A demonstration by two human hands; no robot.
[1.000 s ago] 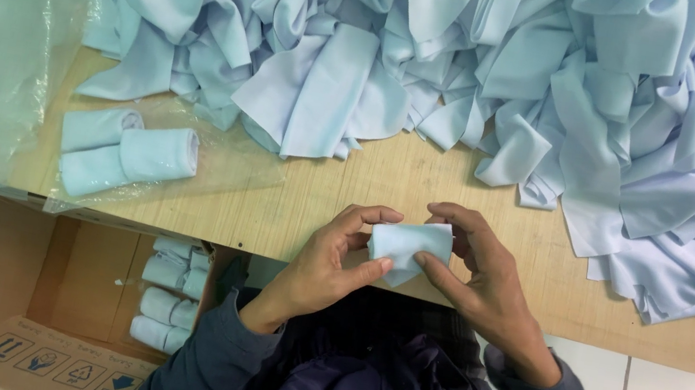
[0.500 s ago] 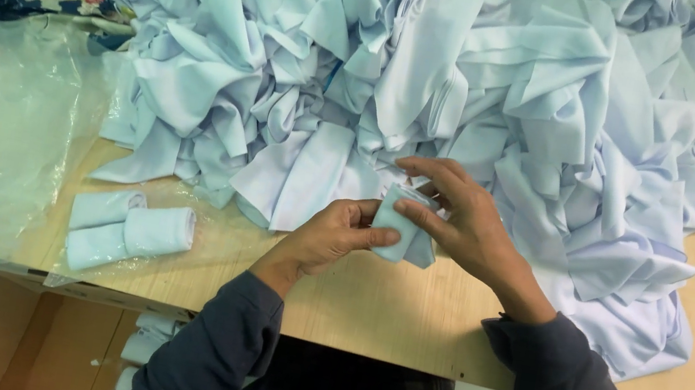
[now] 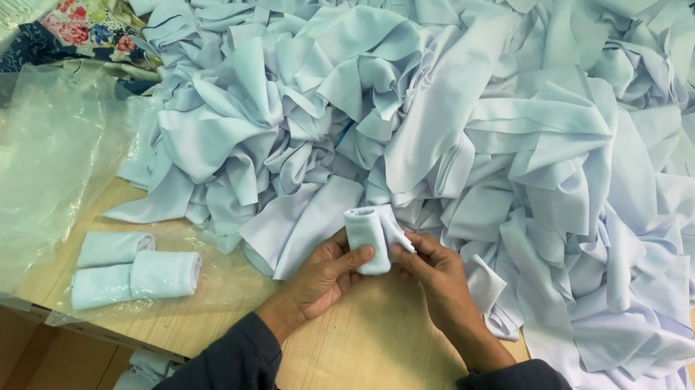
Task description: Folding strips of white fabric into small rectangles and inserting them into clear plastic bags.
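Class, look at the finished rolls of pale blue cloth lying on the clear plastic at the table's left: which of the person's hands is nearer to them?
Left. The left hand lies just right of the finished rolls; the right hand is farther right, beyond the roll both hands hold.

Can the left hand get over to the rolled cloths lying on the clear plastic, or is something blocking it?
Probably yes. The rolled cloths lie on the bare side of the table, with no pile between them and the left hand. But that hand now helps hold the small cloth roll with the right hand.
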